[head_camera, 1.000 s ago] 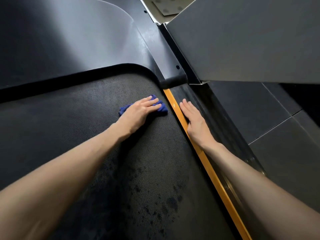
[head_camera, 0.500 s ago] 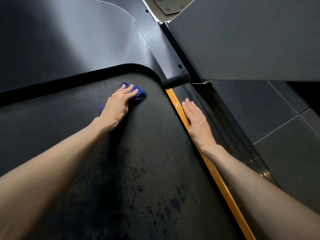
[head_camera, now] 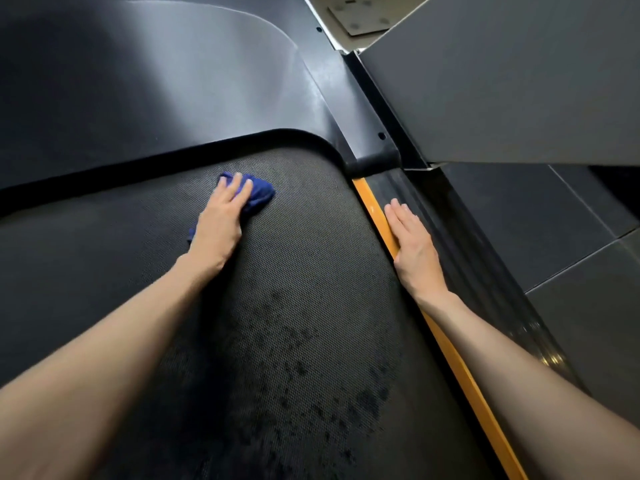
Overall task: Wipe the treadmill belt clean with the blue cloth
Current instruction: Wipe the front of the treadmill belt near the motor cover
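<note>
The black textured treadmill belt (head_camera: 304,271) fills the middle of the view, with dark wet-looking specks (head_camera: 311,382) on its near part. My left hand (head_camera: 221,220) presses the crumpled blue cloth (head_camera: 259,195) flat against the belt near its far curved end; the cloth sticks out past my fingers and by my wrist. My right hand (head_camera: 412,244) lies flat, fingers together and empty, on the black side rail next to the orange strip (head_camera: 460,368).
A glossy black motor cover (head_camera: 156,91) rises beyond the belt's far edge. A grey upright panel (head_camera: 519,81) stands at the upper right. Dark floor tiles (head_camera: 571,271) lie to the right of the side rail (head_camera: 485,271).
My left hand has slid the blue cloth leftward along the belt's far end, away from the orange strip. My right hand has stayed on the side rail.
</note>
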`<control>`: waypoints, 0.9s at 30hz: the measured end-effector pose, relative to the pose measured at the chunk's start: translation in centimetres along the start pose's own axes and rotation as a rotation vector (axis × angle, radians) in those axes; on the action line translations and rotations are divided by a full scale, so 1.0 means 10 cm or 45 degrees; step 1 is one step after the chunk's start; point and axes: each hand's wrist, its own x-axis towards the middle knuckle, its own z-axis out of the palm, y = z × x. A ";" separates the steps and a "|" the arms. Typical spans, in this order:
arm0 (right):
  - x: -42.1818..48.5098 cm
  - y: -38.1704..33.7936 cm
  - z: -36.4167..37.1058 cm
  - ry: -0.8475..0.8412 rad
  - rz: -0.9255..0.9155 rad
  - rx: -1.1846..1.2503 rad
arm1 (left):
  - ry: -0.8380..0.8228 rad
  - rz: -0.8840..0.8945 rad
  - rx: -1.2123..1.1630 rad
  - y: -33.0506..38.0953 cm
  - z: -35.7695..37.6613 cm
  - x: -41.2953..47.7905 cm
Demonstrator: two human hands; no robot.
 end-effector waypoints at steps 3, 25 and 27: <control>0.01 -0.01 0.00 0.002 0.014 -0.027 | -0.027 0.157 -0.045 0.24 0.11 -0.17; -0.01 -0.08 -0.01 0.028 0.089 -0.036 | -0.103 0.227 0.007 0.52 0.23 -0.66; 0.00 -0.07 -0.02 0.031 0.089 -0.037 | -0.223 0.495 -0.070 0.88 0.37 -0.97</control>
